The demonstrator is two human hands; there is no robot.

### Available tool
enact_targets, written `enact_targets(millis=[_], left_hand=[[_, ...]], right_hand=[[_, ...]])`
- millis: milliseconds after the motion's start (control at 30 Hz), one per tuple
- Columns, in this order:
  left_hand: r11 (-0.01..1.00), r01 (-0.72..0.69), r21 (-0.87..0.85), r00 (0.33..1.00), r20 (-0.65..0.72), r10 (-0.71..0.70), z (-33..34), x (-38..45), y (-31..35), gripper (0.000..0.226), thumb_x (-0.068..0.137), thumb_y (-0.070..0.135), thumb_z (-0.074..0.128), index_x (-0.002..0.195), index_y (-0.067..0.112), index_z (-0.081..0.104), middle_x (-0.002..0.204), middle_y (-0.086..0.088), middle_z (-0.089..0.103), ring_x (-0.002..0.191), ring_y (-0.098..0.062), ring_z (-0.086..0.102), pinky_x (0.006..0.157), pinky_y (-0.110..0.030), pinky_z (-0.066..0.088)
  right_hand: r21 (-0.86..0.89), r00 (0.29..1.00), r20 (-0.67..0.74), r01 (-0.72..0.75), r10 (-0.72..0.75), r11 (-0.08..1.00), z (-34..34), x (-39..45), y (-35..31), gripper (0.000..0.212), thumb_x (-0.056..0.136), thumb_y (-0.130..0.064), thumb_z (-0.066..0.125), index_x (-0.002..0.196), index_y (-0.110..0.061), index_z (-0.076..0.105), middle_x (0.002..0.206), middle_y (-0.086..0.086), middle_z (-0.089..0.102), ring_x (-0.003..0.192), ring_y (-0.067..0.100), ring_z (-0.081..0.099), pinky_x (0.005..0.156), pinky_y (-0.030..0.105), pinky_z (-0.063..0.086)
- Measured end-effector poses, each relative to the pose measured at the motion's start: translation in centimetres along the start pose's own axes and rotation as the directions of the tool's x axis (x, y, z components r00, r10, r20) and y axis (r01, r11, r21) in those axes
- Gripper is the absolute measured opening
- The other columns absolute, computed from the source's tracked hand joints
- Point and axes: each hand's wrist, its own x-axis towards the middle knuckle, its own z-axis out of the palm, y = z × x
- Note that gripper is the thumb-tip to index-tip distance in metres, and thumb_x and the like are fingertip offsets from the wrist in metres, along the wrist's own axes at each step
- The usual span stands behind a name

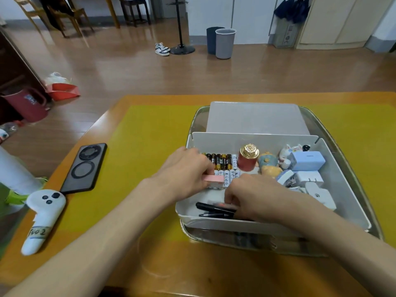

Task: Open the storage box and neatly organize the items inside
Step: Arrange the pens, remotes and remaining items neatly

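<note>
Storage box (342, 159) is already open, sitting on the counter (150, 133) toward its right side, lid (257, 118) lying just behind it.

Step in hand, as judged: small items being slotted into rows.
- Pink block (214, 178) should be set down flush beside the white batteries (230, 175), long edge parallel to the row, so the black batteries (218, 161) behind are not knocked.
- Black pens (214, 209) are best kept parallel along the box's near wall.
- Red jar (248, 160) stands upright close by; a wide swing should be avoided.

Pose: left hand (186, 170) is over the box's far-left corner, fingers curled, pinching the pink block. Right hand (255, 196) is lowered knuckles-up into the near-middle, fingers curled down at the pens; an actual grip cannot be confirmed.
</note>
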Motion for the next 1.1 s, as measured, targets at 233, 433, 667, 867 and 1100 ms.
enact_targets(millis=[233,433,667,867,1100], left_hand=[[0.999,-0.037,0.034,0.999,0.014,0.037,-0.1,0.1,-0.5,0.008,0.086,0.036,0.064,0.091,0.03,0.068,0.086,0.009,0.065,0.094,-0.018,0.054,0.078,-0.035,0.041],[1.0,0.009,0.011,0.989,-0.146,-0.008,-2.0,-0.9,-1.4,0.016,0.086,0.036,0.067,0.079,0.026,0.058,0.085,0.011,0.063,0.089,-0.016,0.048,0.061,-0.031,0.03],[0.998,0.06,-0.031,0.997,-0.053,-0.061,-1.5,-0.7,-1.3,0.013,0.087,0.034,0.064,0.079,0.029,0.055,0.087,0.01,0.06,0.093,-0.015,0.049,0.056,-0.031,0.029],[0.997,0.072,-0.031,0.993,-0.094,-0.074,-1.8,-0.3,-1.2,0.01,0.088,0.037,0.066,0.082,0.029,0.062,0.082,0.008,0.059,0.09,-0.017,0.051,0.057,-0.031,0.035],[0.996,0.078,-0.042,0.991,-0.102,-0.082,-1.8,-0.5,-1.5,0.007,0.087,0.036,0.065,0.089,0.029,0.067,0.085,0.009,0.062,0.093,-0.017,0.051,0.061,-0.033,0.043]], right_hand=[[-0.061,0.997,-0.011,0.072,-0.073,0.996,0.4,0.7,0.4,0.011,0.079,-0.028,0.068,0.074,-0.024,0.059,0.066,-0.008,0.05,0.061,0.015,0.048,0.048,0.025,0.028],[0.09,0.993,-0.072,0.105,-0.099,0.99,1.0,1.9,-0.7,0.039,0.075,-0.035,0.075,0.054,-0.021,0.046,0.054,-0.005,0.048,0.054,0.012,0.047,0.046,0.026,0.029],[-0.008,0.977,-0.147,0.155,-0.154,0.988,0.6,1.2,-0.8,0.019,0.083,-0.041,0.067,0.074,-0.024,0.067,0.062,-0.005,0.055,0.061,0.015,0.05,0.046,0.026,0.024],[0.012,0.971,-0.224,0.087,-0.082,0.996,-0.4,0.9,0.7,0.028,0.088,-0.05,0.064,0.071,-0.032,0.051,0.061,-0.007,0.047,0.062,0.015,0.048,0.047,0.028,0.026],[0.046,0.981,-0.183,0.077,-0.068,0.996,0.1,3.0,-0.2,0.025,0.088,-0.05,0.067,0.077,-0.027,0.061,0.066,-0.008,0.048,0.064,0.018,0.045,0.052,0.03,0.032]])
